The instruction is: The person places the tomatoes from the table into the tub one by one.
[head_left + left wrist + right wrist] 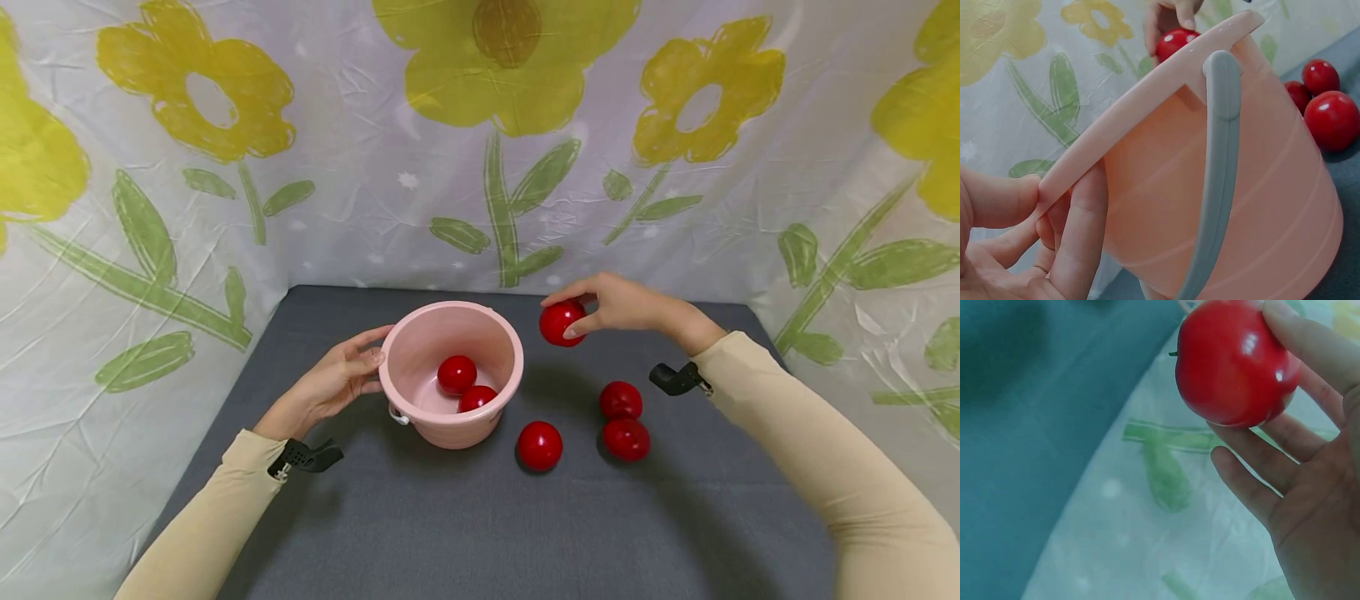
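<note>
A pink bucket (pixel 452 425) stands left of centre with its mouth tipped toward the head camera. Two red tomatoes (pixel 457 375) lie inside it. My left hand (pixel 333 383) pinches the bucket's rim between thumb and fingers, as the left wrist view shows near the grey handle (pixel 1219 125). To the right of the bucket, my right hand (pixel 615 304) holds another tomato (pixel 1235 362) in the air, thumb on one side and fingers on the other. A small green stem shows on that tomato in the right wrist view.
On the dark grey cloth (pixel 450 533), one tomato (pixel 539 446) sits just right of the bucket's base. Farther right, two more tomatoes (pixel 626 439) lie against each other. A flowered curtain (pixel 360 183) hangs behind the table and along both sides.
</note>
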`<control>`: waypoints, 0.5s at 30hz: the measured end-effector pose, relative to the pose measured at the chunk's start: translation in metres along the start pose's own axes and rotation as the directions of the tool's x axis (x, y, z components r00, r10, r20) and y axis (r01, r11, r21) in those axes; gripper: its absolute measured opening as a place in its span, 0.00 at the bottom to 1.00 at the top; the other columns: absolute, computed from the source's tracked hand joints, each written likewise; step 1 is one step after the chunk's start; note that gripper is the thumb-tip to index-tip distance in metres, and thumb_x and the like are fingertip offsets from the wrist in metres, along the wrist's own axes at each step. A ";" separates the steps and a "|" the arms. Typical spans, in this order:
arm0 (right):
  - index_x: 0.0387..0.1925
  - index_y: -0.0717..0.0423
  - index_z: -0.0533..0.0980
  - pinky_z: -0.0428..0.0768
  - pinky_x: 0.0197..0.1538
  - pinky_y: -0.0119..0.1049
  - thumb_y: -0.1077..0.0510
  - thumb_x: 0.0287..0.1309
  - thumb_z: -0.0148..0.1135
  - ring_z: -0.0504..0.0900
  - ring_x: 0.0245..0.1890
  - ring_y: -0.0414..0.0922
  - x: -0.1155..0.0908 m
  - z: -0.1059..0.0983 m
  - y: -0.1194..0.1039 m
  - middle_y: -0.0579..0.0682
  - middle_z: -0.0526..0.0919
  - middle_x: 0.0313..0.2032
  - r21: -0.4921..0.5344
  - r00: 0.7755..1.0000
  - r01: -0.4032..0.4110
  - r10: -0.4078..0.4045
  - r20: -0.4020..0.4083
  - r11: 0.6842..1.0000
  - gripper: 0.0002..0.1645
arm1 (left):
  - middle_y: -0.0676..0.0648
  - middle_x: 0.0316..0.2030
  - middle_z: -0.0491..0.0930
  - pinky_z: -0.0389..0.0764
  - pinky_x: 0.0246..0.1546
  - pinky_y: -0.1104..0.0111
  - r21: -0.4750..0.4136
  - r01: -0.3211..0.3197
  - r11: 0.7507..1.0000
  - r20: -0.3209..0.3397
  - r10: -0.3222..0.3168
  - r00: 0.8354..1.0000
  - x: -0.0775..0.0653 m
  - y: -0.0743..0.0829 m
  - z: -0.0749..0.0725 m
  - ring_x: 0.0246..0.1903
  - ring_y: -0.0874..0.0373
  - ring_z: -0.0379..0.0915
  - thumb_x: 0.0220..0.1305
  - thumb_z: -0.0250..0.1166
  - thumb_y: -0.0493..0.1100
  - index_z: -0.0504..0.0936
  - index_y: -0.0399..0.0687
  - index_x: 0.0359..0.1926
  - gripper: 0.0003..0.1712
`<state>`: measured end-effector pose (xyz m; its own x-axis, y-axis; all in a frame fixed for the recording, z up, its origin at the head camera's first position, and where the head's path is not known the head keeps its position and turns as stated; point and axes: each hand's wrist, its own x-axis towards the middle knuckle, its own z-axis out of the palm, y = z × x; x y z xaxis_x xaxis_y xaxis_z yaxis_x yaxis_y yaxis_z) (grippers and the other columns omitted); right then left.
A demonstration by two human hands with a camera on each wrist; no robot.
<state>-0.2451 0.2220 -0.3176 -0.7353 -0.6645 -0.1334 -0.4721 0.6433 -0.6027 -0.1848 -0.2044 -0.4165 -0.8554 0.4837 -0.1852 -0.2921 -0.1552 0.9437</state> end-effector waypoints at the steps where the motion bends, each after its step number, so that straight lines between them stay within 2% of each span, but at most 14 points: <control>1: 0.61 0.46 0.78 0.84 0.50 0.40 0.56 0.55 0.73 0.83 0.51 0.48 0.001 -0.002 -0.002 0.53 0.83 0.57 -0.008 1.000 0.014 -0.014 -0.003 1.000 0.30 | 0.50 0.52 0.78 0.87 0.41 0.69 0.002 0.000 1.000 -0.001 0.000 1.000 0.000 0.000 0.000 0.42 0.65 0.83 0.74 0.53 0.35 0.44 0.41 0.78 0.39; 6: 0.60 0.49 0.79 0.84 0.53 0.44 0.56 0.55 0.73 0.83 0.52 0.49 0.004 -0.012 -0.014 0.54 0.84 0.56 -0.026 0.997 0.063 -0.063 -0.036 0.998 0.29 | 0.50 0.53 0.77 0.87 0.41 0.70 0.021 0.001 1.000 -0.011 -0.001 1.000 0.001 -0.001 -0.001 0.43 0.64 0.82 0.74 0.54 0.36 0.44 0.41 0.78 0.39; 12: 0.60 0.46 0.78 0.84 0.49 0.40 0.56 0.55 0.73 0.82 0.49 0.46 0.010 -0.023 -0.032 0.51 0.84 0.55 -0.050 0.996 0.061 -0.064 -0.065 0.997 0.29 | 0.49 0.54 0.77 0.87 0.41 0.69 0.030 0.003 1.000 -0.016 -0.002 1.000 0.001 -0.002 -0.002 0.44 0.64 0.82 0.74 0.54 0.36 0.45 0.42 0.78 0.39; 15: 0.60 0.44 0.78 0.84 0.50 0.40 0.57 0.55 0.73 0.82 0.49 0.45 0.015 -0.028 -0.043 0.49 0.84 0.54 -0.050 0.995 0.069 -0.072 -0.062 0.996 0.29 | 0.50 0.54 0.77 0.87 0.41 0.69 0.036 0.008 0.999 -0.023 -0.007 1.000 0.002 -0.002 -0.002 0.44 0.64 0.82 0.74 0.54 0.36 0.45 0.42 0.78 0.39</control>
<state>-0.2496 0.1953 -0.2715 -0.7280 -0.6844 -0.0404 -0.5454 0.6139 -0.5707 -0.1869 -0.2052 -0.4191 -0.8629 0.4651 -0.1978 -0.2830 -0.1204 0.9515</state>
